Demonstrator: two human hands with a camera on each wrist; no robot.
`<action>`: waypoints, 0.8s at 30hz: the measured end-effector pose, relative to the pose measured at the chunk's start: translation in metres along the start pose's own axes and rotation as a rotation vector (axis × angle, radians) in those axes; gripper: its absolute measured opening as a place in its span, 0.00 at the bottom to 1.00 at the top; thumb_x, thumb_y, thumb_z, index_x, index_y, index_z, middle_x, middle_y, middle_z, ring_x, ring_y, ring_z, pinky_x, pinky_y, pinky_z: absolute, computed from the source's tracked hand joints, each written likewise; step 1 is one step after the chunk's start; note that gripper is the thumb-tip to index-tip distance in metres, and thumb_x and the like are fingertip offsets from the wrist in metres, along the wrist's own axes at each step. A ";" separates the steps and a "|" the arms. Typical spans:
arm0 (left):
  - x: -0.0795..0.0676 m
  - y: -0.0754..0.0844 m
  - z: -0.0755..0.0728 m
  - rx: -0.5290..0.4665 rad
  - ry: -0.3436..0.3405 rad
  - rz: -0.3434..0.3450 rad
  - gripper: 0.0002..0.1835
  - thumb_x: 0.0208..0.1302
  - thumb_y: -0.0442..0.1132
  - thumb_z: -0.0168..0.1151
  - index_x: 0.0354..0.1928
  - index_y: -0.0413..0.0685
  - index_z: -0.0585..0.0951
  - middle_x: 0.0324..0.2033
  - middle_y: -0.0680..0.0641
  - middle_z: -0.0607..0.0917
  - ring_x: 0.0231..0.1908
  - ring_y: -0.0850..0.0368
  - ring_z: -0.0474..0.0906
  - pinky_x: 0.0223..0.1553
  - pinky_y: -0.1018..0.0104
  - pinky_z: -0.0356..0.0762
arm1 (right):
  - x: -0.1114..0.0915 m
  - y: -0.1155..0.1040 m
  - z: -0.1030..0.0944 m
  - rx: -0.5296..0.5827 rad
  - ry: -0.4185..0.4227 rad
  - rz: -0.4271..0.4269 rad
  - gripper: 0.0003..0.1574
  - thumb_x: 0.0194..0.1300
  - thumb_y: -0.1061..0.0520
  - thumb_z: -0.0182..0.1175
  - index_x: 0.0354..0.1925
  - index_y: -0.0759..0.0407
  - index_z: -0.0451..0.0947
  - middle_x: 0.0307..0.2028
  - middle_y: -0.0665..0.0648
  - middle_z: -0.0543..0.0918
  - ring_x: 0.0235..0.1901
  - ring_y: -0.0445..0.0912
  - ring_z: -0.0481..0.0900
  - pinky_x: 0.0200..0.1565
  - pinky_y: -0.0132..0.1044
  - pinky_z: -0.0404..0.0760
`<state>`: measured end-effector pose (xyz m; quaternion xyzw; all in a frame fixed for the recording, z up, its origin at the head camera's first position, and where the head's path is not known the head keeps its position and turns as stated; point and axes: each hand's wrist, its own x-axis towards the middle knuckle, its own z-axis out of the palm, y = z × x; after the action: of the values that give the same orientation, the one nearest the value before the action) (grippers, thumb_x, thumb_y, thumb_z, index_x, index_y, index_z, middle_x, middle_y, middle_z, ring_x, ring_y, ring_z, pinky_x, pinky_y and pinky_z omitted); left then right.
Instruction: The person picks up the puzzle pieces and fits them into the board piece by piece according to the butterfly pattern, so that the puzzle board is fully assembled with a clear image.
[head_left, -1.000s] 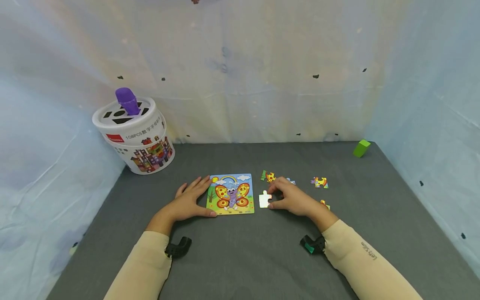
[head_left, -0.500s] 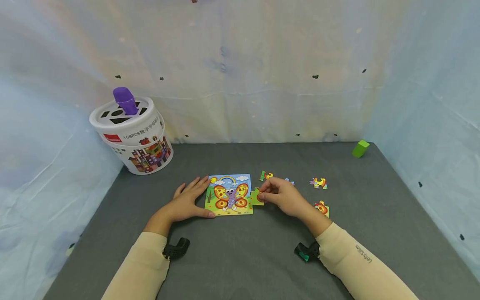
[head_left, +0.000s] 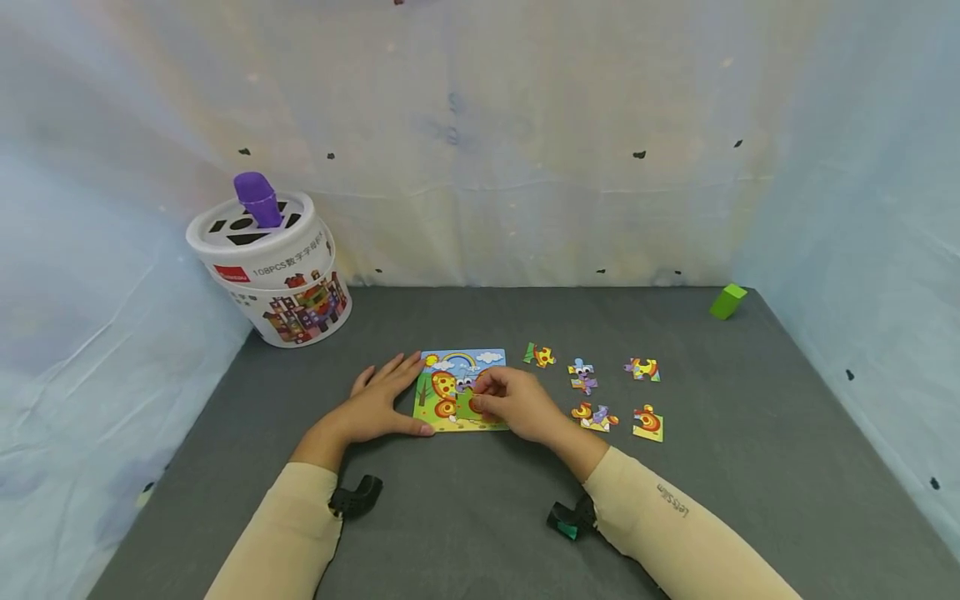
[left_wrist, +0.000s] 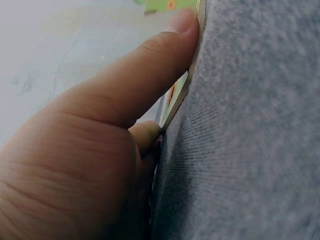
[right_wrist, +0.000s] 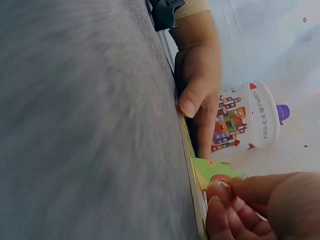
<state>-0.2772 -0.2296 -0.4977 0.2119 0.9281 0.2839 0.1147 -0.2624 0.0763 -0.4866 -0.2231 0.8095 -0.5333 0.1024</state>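
Observation:
A square butterfly picture board [head_left: 483, 357] lies flat on the grey cloth. My left hand [head_left: 378, 408] rests along its left side, fingers spread, fingertips by the far corner and thumb on the near corner. Thumb and fingers of my right hand [head_left: 528, 406] pinch a green jigsaw piece [head_left: 466, 405] with a red round mark, over the lower middle of the board. In the right wrist view the jigsaw piece [right_wrist: 207, 169] is tilted; whether it touches the board I cannot tell. The right hand covers the board's right part.
Several loose jigsaw pieces lie face up right of the board, among them a giraffe-spotted one [head_left: 542, 356] and a yellow-green one [head_left: 648, 423]. A white block bucket [head_left: 281, 275] with a purple block on its lid stands back left. A green block [head_left: 727, 302] lies back right.
My right hand has turned over the jigsaw piece, which showed its white back, and carried it left over the board. My left hand has stayed at the board's left side.

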 end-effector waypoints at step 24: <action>0.000 0.002 -0.001 0.002 -0.007 -0.007 0.67 0.57 0.71 0.79 0.89 0.51 0.54 0.87 0.49 0.51 0.85 0.44 0.38 0.77 0.32 0.24 | -0.019 -0.032 -0.009 -0.865 -0.445 -0.146 0.43 0.84 0.34 0.56 0.85 0.51 0.65 0.84 0.51 0.59 0.83 0.58 0.52 0.74 0.63 0.64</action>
<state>-0.2767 -0.2289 -0.4958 0.2099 0.9287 0.2818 0.1189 -0.2408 0.0821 -0.4555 -0.4098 0.8975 -0.0935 0.1334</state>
